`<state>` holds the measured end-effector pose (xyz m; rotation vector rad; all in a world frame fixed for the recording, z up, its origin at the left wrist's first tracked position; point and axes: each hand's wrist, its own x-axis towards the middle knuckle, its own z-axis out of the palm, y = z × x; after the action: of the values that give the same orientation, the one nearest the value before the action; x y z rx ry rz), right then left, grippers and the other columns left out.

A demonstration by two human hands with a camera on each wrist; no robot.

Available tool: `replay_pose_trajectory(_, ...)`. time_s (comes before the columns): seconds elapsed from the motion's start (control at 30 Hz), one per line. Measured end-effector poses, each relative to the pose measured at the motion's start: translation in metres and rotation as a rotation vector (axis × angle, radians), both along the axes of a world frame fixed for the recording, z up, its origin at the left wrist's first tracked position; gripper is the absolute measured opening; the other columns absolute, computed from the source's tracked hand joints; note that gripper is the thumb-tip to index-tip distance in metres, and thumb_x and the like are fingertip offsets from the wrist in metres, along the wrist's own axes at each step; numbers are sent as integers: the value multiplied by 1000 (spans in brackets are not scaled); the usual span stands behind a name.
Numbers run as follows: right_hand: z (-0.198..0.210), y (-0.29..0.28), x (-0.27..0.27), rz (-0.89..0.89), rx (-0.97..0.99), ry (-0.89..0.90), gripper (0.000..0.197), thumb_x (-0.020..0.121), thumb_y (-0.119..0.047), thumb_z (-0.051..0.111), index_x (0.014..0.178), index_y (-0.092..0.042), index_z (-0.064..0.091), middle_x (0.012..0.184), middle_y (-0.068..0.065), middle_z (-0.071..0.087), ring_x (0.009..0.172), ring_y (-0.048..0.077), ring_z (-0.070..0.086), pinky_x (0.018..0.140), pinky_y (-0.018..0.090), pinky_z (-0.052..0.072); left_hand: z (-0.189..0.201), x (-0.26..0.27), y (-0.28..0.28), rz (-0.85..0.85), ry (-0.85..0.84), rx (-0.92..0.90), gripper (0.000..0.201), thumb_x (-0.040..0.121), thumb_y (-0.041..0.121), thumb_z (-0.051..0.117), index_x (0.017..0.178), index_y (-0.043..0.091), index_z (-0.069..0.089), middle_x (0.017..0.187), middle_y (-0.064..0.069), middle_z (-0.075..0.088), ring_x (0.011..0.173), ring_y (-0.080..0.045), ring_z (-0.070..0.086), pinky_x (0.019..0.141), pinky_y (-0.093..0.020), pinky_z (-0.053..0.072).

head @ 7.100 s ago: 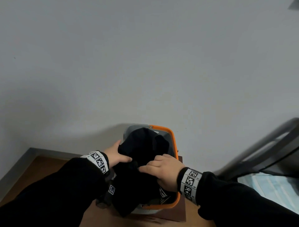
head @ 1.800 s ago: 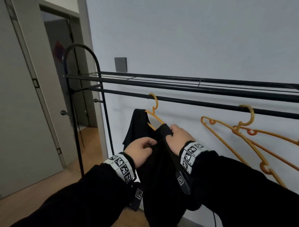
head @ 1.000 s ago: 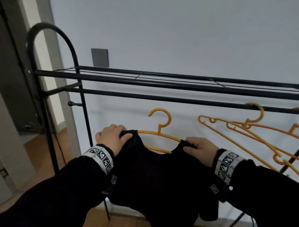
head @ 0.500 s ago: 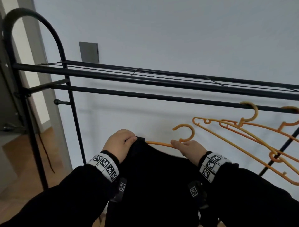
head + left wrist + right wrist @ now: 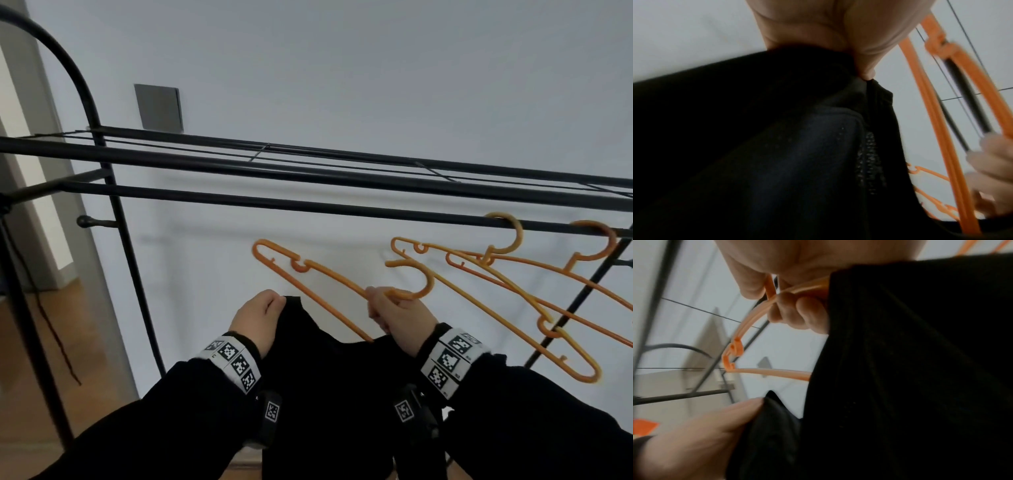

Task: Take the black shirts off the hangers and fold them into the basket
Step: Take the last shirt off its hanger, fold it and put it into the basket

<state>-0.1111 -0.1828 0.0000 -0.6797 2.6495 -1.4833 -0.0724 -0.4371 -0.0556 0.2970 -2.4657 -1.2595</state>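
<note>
A black shirt (image 5: 329, 387) hangs in front of me, below the rack's rail. My left hand (image 5: 260, 313) pinches its left shoulder (image 5: 861, 84). My right hand (image 5: 394, 315) grips the neck of an orange hanger (image 5: 308, 270), just under its hook. The hanger is off the rail and tilted, with its left arm bare and raised clear of the shirt. Its right end stays hidden under the cloth (image 5: 900, 369). The basket is out of view.
A black clothes rack (image 5: 308, 205) stands against the white wall, its upright at the left. Two bare orange hangers (image 5: 507, 260) hang on the rail at the right. A doorway and wooden floor (image 5: 20, 359) lie to the left.
My right hand has pulled the hanger up and to the right, so its left arm now sticks out of the shirt. My left hand keeps its pinch on the shoulder.
</note>
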Motion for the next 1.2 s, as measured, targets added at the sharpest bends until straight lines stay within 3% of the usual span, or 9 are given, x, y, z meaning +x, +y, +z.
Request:
replay_pose_trajectory(0.1, 21, -17, 16, 260, -68, 87, 37, 94, -48, 48, 77, -19, 63, 62, -3, 54, 59, 15, 50, 64, 34, 46, 9, -5, 19, -65, 22, 18, 23, 101, 28, 46, 85, 21, 61, 82, 9, 65, 79, -10, 58, 72, -27, 42)
replay_pose_trajectory(0.23, 46, -28, 29, 392, -116, 80, 34, 96, -40, 48, 85, -13, 65, 64, 1, 55, 58, 16, 49, 60, 28, 44, 12, -8, 30, -144, -16, 53, 24, 99, 30, 50, 80, 20, 61, 70, 2, 65, 71, -17, 62, 65, -31, 47)
replay_pose_trajectory(0.37, 55, -23, 14, 148, 227, 201, 35, 98, -51, 47, 82, -27, 68, 66, -2, 57, 58, 12, 52, 64, 33, 47, 1, -6, 29, -193, -54, -3, 23, 98, 31, 51, 78, 22, 58, 71, 9, 62, 72, -11, 59, 66, -27, 43)
replay_pose_trajectory(0.47, 62, -14, -3, -43, 333, 130, 43, 96, -60, 41, 86, -31, 72, 97, 9, 72, 87, 24, 67, 83, 40, 53, -4, -3, 25, -204, -81, -43, 24, 98, 32, 51, 77, 24, 60, 75, 6, 65, 76, -10, 61, 64, -22, 40)
replay_pose_trajectory(0.53, 67, -12, -13, -126, 375, 115, 47, 95, -62, 41, 85, -30, 73, 98, 10, 72, 88, 26, 68, 83, 40, 54, -5, -2, 23, -202, -95, -55, 23, 97, 33, 51, 80, 23, 62, 77, 6, 66, 77, -10, 62, 66, -22, 42)
replay_pose_trajectory(0.67, 77, -15, -29, -247, 371, 117, 46, 91, -64, 49, 79, -27, 73, 72, 2, 64, 70, 22, 64, 72, 37, 55, -4, 1, 20, -195, -89, -64, 24, 97, 36, 51, 78, 24, 61, 73, 8, 64, 73, -10, 60, 66, -24, 43)
replay_pose_trajectory(0.83, 84, -19, -43, -291, 359, 21, 46, 94, -58, 47, 79, -23, 73, 66, -1, 57, 59, 17, 52, 63, 30, 46, -5, 6, 20, -184, -87, -65, 26, 96, 38, 51, 76, 25, 61, 69, 9, 63, 69, -7, 58, 64, -23, 42)
replay_pose_trajectory(1.03, 56, -5, -41, -271, 421, 80, 39, 93, -56, 51, 95, -21, 67, 82, -2, 64, 76, 17, 62, 62, 30, 45, -14, 17, 25, -184, -87, -33, 25, 96, 36, 51, 79, 23, 63, 70, 8, 63, 69, -8, 58, 64, -23, 41)
replay_pose_trajectory(1.2, 17, 29, -26, -317, 276, -38, 35, 86, -53, 62, 107, -26, 62, 90, -2, 65, 69, 16, 58, 68, 38, 54, -31, 20, 45, -233, -104, 0, 25, 98, 32, 51, 77, 24, 61, 69, 9, 60, 68, -7, 55, 65, -23, 40)
